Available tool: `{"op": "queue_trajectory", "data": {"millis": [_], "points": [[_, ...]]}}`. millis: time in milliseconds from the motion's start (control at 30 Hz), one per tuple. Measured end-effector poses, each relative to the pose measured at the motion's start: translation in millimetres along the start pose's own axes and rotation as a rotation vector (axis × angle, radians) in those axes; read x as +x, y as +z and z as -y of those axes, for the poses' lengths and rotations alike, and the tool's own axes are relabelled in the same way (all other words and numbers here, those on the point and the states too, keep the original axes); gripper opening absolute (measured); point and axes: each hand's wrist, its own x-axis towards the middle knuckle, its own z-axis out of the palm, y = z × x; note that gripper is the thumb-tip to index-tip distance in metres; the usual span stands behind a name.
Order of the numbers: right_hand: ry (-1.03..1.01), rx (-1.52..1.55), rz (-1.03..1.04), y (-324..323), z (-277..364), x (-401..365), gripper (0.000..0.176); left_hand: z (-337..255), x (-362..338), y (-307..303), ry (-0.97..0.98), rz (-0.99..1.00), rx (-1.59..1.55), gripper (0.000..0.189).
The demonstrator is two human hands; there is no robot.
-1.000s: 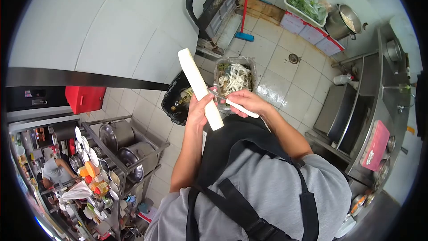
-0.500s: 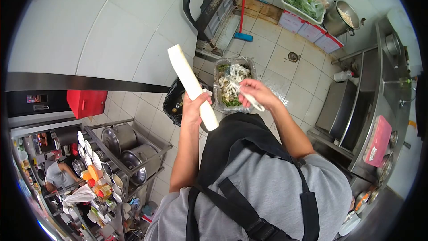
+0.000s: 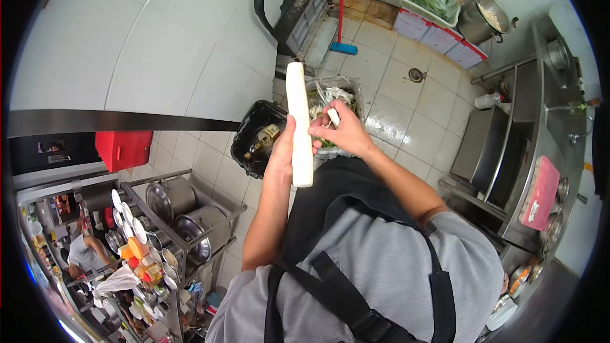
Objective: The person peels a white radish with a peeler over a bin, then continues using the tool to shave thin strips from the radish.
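A long white peeled vegetable (image 3: 300,108) stands nearly upright in the view, with my left hand (image 3: 283,150) wrapped round its lower half. Close against its right side, my right hand (image 3: 344,129) is closed round a small tool with a white handle (image 3: 333,116); a thin part of it points up and left. Beneath my right hand is a clear plastic-lined container (image 3: 357,92) holding pale peelings and green scraps. A black-lined bin (image 3: 244,132) with bottles or wrappers inside stands left of my left hand.
A trolley (image 3: 305,32) and a blue broom (image 3: 344,48) are ahead. Greens in a white basket (image 3: 406,1) sit on boxes beside a large pot (image 3: 478,25). Metal sinks (image 3: 518,127) line the right. A pot rack (image 3: 190,216) and another person (image 3: 88,253) are at left.
The vegetable has turned from leaning left to nearly upright and shifted right. My right hand has moved left, up against it. More of the black-lined bin shows.
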Motion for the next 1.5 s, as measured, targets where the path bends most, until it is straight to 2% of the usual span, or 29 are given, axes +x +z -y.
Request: {"op": "queue_trajectory", "data": {"millis": [67,133,167,200,267,300,400,433,467,533,600,667,700,800,1000,1300,1367,1467,1500], "points": [[-0.012,-0.018,0.018,1,1,-2,0.033,-1,-1,-2,-0.006,0.042,-0.059,0.059],[-0.181,-0.112,-0.078,-1,-12,-4,0.032,-7,-6,8,0.092,0.109,-0.199,0.051],[-0.175,-0.111,-0.056,-6,-18,-7,0.039,-9,-8,10,0.111,0.073,-0.239,0.044],[-0.176,-0.109,-0.046,-10,-14,-12,0.039,-10,-8,5,0.118,0.066,-0.242,0.044],[-0.084,-0.065,0.111,-22,13,-22,0.043,-8,-3,-5,0.167,0.017,-0.192,0.050],[-0.257,-0.248,0.182,-30,31,-25,0.044,-9,-2,-6,0.171,0.014,-0.193,0.050],[-0.350,-0.354,0.297,-31,43,-30,0.044,-10,2,-10,0.200,-0.034,-0.080,0.056],[-0.418,-0.434,0.268,-31,44,-32,0.046,-11,5,-13,0.209,-0.038,-0.057,0.058],[-0.418,-0.437,0.265,-31,49,-35,0.046,-11,6,-15,0.218,-0.043,-0.035,0.060],[-0.444,-0.461,0.429,-33,68,-44,0.048,-12,7,-7,0.231,-0.052,-0.101,0.058],[-0.467,-0.467,0.469,-29,72,-49,0.043,-12,13,-18,0.141,0.027,-0.180,0.058],[-0.603,-0.335,0.494,-24,65,-52,0.035,-11,15,-20,0.116,0.023,-0.194,0.058],[-0.607,-0.369,0.495,-23,67,-54,0.028,-9,16,-20,0.117,0.039,-0.198,0.057],[-0.628,-0.532,0.464,-25,70,-53,0.027,-7,16,-22,0.111,0.067,-0.204,0.056],[-0.676,-0.563,0.354,-20,61,-58,0.026,-2,13,-25,0.107,0.035,-0.208,0.058],[-0.634,-0.506,0.478,-24,66,-53,0.025,1,0,-15,0.107,-0.064,-0.179,0.055],[-0.655,-0.487,0.445,-20,57,-49,0.025,-3,-7,-5,0.111,-0.052,-0.231,0.053],[-0.618,-0.434,0.386,-23,42,-31,0.024,2,-18,3,0.168,-0.133,-0.106,0.053],[-0.649,-0.384,0.364,-22,32,-23,0.024,5,-18,1,0.097,-0.105,-0.090,0.054]]}}
